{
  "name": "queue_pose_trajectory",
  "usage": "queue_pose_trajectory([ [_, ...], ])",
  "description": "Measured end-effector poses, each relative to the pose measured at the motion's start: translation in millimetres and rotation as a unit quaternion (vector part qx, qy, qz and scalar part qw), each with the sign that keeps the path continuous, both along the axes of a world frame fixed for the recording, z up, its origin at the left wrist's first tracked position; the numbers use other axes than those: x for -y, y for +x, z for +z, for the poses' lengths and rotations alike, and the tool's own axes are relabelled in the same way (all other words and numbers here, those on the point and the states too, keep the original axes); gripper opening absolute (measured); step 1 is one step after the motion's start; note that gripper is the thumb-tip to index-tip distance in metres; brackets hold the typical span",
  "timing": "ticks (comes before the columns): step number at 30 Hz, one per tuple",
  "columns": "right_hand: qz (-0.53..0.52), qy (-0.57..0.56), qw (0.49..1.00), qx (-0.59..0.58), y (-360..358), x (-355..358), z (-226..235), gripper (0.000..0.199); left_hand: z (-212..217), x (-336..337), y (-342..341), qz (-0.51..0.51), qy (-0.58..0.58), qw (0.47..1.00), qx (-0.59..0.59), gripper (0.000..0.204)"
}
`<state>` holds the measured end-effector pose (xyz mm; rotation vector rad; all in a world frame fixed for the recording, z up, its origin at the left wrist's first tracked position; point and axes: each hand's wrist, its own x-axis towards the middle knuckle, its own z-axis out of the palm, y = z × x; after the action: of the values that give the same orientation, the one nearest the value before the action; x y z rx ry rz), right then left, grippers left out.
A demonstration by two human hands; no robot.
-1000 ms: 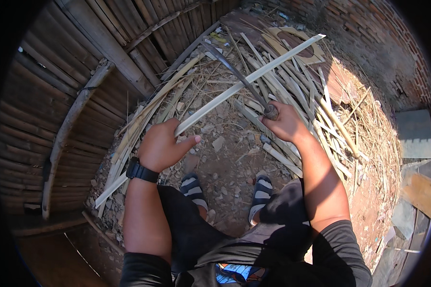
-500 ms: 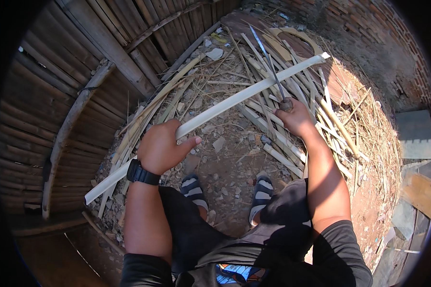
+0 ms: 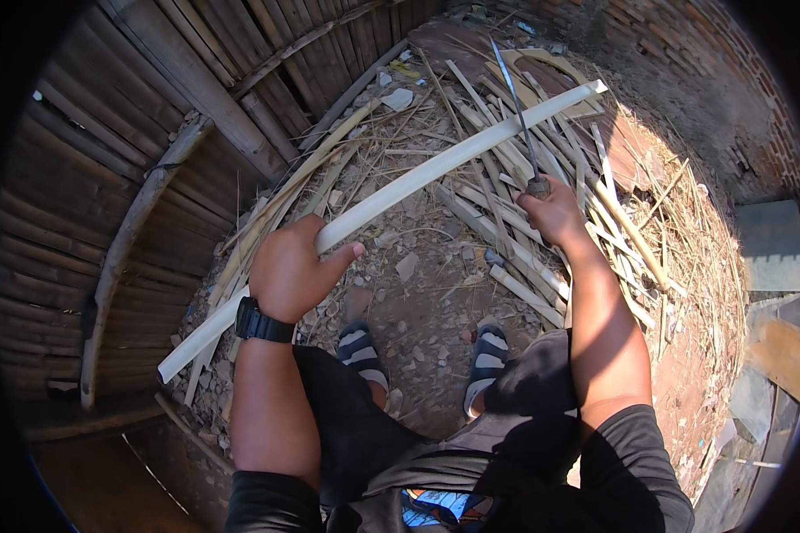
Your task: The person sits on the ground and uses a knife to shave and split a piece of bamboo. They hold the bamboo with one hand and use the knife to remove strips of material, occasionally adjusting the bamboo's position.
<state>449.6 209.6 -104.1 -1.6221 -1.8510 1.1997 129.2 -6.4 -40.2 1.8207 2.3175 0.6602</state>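
Observation:
My left hand (image 3: 288, 272) is closed around a long pale split-bamboo strip (image 3: 431, 171), its thumb stretched along the near side. The strip slants from low at the left up to the far right. In my right hand (image 3: 556, 216) is the short handle of a long, thin-bladed knife (image 3: 513, 91), its tip pointing away from me. The blade crosses the strip near its far end; whether it touches cannot be made out.
Cut bamboo pieces (image 3: 542, 262) and dry shavings lie heaped at the far right. More slats (image 3: 267, 213) lean along the bamboo wall (image 3: 89, 222) on the left. A brick wall (image 3: 720, 80) stands at the far right. My sandalled feet (image 3: 361, 354) are on rubble-strewn ground.
The knife and my right hand have shifted slightly to the right, and the blade stands more upright. The far end of the strip has risen a little, turning its pale face more toward me.

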Motion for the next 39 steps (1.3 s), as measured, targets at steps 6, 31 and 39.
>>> queue_pose_trajectory([
  [6, 0.28, 0.236, 0.92, 0.141, -36.5, 38.7, 13.7, 0.042, -1.7, -5.2, 8.3, 0.01, -0.014, 0.999, 0.033, 0.05],
  [31, 0.048, 0.093, 0.993, 0.048, -9.8, 1.4, -11.1, 0.049, 2.4, -0.8, -5.9, 0.03, -0.017, 0.999, 0.042, 0.052],
  [39, 0.246, 0.152, 0.949, 0.124, -57.6, 52.3, 10.8, 0.047, 1.0, -1.2, -0.2, 0.051, -0.001, 0.995, 0.081, 0.05],
])
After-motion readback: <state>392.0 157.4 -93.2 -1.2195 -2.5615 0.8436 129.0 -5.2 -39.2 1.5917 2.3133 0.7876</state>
